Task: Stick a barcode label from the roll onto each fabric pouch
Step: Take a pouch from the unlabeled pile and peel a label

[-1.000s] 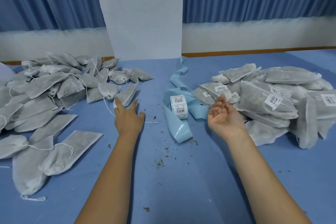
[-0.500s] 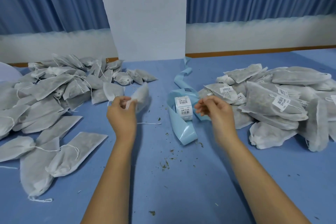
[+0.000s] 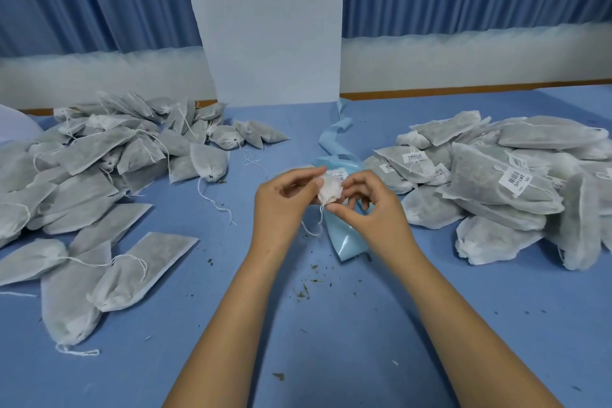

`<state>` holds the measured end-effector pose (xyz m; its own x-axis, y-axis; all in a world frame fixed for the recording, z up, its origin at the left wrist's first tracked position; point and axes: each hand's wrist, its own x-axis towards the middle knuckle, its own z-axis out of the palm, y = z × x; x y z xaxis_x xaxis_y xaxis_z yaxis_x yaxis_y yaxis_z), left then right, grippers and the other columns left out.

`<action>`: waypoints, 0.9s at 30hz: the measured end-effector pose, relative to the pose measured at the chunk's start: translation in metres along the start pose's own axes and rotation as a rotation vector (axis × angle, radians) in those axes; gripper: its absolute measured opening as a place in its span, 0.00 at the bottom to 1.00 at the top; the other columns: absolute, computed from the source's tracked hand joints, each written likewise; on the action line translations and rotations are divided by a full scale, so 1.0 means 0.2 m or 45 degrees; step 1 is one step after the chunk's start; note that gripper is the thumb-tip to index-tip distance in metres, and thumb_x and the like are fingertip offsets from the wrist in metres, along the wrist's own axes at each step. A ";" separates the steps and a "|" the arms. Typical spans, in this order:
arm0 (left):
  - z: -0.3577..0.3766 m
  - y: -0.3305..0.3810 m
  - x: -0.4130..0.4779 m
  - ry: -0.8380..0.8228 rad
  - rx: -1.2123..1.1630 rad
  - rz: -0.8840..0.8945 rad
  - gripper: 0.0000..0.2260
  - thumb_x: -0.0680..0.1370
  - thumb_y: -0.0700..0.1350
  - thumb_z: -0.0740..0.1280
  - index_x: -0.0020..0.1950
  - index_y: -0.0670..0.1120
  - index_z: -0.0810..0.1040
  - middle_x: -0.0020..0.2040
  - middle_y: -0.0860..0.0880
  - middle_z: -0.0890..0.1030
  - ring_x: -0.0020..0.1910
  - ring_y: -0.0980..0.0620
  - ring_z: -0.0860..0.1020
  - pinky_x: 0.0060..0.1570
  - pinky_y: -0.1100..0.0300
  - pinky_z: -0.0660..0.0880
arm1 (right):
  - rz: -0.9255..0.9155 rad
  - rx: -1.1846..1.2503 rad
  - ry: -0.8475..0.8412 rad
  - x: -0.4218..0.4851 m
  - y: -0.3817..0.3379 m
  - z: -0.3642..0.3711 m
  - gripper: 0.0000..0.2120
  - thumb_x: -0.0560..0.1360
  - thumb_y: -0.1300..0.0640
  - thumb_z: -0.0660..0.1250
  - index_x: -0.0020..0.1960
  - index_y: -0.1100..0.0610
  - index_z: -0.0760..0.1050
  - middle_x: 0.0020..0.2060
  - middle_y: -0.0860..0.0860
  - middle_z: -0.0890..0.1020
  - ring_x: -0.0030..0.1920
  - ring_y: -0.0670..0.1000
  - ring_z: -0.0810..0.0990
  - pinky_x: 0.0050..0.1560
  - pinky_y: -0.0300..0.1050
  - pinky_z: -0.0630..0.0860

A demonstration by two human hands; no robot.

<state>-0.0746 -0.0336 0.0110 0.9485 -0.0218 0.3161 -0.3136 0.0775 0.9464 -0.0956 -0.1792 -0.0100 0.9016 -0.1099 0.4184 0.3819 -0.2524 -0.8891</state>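
Observation:
My left hand [image 3: 284, 205] and my right hand [image 3: 367, 209] meet at the table's middle, both pinching the gathered white top of one grey fabric pouch [image 3: 329, 190]; most of the pouch is hidden behind my left hand and its drawstring hangs below. Right behind my hands lies the label roll [image 3: 337, 174], its white barcode labels on a light blue backing strip [image 3: 346, 235] that curls toward me and away to the back. Unlabelled pouches [image 3: 99, 169] are heaped on the left. Labelled pouches [image 3: 503, 182] are heaped on the right.
The table [image 3: 298, 341] has a blue cloth with dry herb crumbs [image 3: 306, 290] scattered near my forearms. A white board [image 3: 271, 23] stands upright at the back centre, with blue curtains behind it. Loose pouches [image 3: 99, 272] lie at the near left.
My left hand took a pouch from the left heap and carried it to the middle. My right hand came off the right heap and now pinches the pouch's top too.

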 end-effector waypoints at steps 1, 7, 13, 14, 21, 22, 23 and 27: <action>0.00 0.00 0.00 0.004 0.008 -0.001 0.10 0.76 0.35 0.70 0.47 0.50 0.85 0.44 0.51 0.86 0.39 0.55 0.84 0.41 0.65 0.78 | -0.048 -0.048 -0.010 0.00 0.00 0.00 0.18 0.67 0.60 0.77 0.50 0.51 0.73 0.36 0.46 0.78 0.37 0.52 0.75 0.41 0.38 0.70; 0.01 -0.02 0.00 0.038 0.052 0.014 0.07 0.76 0.37 0.71 0.48 0.48 0.85 0.41 0.51 0.86 0.37 0.53 0.84 0.41 0.63 0.80 | -0.284 -0.318 0.045 -0.02 0.00 0.02 0.30 0.66 0.56 0.78 0.61 0.40 0.68 0.43 0.41 0.76 0.41 0.45 0.75 0.46 0.34 0.71; 0.02 -0.04 -0.01 -0.053 0.573 0.400 0.07 0.75 0.35 0.70 0.46 0.46 0.85 0.42 0.54 0.78 0.44 0.58 0.76 0.47 0.71 0.69 | -0.616 -0.437 0.214 -0.01 0.02 0.03 0.08 0.70 0.65 0.73 0.49 0.59 0.82 0.36 0.50 0.74 0.36 0.46 0.72 0.40 0.35 0.70; 0.01 -0.04 -0.01 -0.052 0.646 0.479 0.07 0.75 0.35 0.69 0.47 0.45 0.84 0.44 0.55 0.76 0.47 0.57 0.75 0.50 0.72 0.67 | -0.617 -0.370 0.211 -0.01 0.02 0.03 0.04 0.70 0.67 0.72 0.44 0.61 0.81 0.35 0.49 0.74 0.35 0.46 0.72 0.39 0.34 0.70; 0.01 -0.05 -0.03 -0.401 0.532 0.503 0.08 0.78 0.37 0.66 0.56 0.44 0.81 0.52 0.53 0.81 0.53 0.58 0.78 0.55 0.67 0.71 | -0.106 0.265 0.165 -0.02 0.00 0.02 0.07 0.76 0.67 0.67 0.42 0.56 0.76 0.34 0.46 0.81 0.37 0.47 0.81 0.41 0.39 0.77; 0.01 -0.06 -0.02 -0.387 0.557 0.515 0.08 0.78 0.38 0.67 0.56 0.45 0.81 0.50 0.55 0.79 0.52 0.60 0.78 0.54 0.68 0.70 | -0.059 0.348 0.170 -0.01 0.00 0.01 0.07 0.76 0.67 0.66 0.42 0.58 0.75 0.33 0.47 0.81 0.35 0.47 0.80 0.40 0.39 0.77; 0.02 -0.06 -0.02 -0.363 0.569 0.526 0.08 0.78 0.40 0.68 0.56 0.46 0.82 0.48 0.57 0.78 0.50 0.61 0.77 0.52 0.69 0.69 | -0.025 0.406 0.180 -0.01 0.00 0.01 0.06 0.77 0.67 0.65 0.42 0.60 0.74 0.31 0.48 0.80 0.34 0.48 0.79 0.39 0.38 0.76; 0.01 -0.06 -0.01 -0.267 0.555 0.491 0.06 0.77 0.46 0.67 0.50 0.46 0.83 0.43 0.62 0.78 0.45 0.63 0.77 0.46 0.70 0.68 | 0.151 0.674 0.237 0.01 -0.01 0.01 0.09 0.80 0.67 0.58 0.42 0.60 0.70 0.34 0.53 0.75 0.33 0.47 0.73 0.38 0.38 0.73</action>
<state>-0.0727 -0.0358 -0.0011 0.7479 -0.2721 0.6055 -0.6638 -0.2950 0.6873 -0.0935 -0.1773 -0.0070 0.9118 -0.2875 0.2932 0.3732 0.2825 -0.8837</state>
